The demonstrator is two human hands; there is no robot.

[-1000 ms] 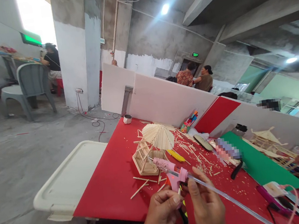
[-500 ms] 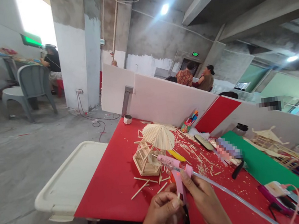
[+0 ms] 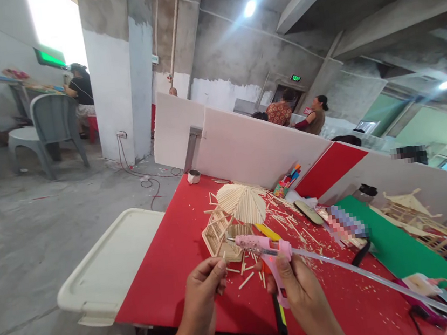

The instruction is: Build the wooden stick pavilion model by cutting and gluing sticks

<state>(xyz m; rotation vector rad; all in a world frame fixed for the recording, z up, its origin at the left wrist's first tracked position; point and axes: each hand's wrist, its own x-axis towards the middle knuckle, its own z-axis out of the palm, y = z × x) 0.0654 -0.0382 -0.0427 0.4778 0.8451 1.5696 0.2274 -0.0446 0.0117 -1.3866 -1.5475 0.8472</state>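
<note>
R hand curls round pink glue gun. L hand pinches thin wooden stick, w/ stick-built model just beyond on table.

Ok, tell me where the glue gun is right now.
In the head view, the glue gun is below and slightly right of centre, held in the right hand, its tip pointing left by the stick frame.

There are two wearer's hands, one left hand and one right hand; one glue gun; one held stick; one round-edged stick roof; one many-sided stick base; one green sheet; two ceiling lights; one grey chair.
</note>
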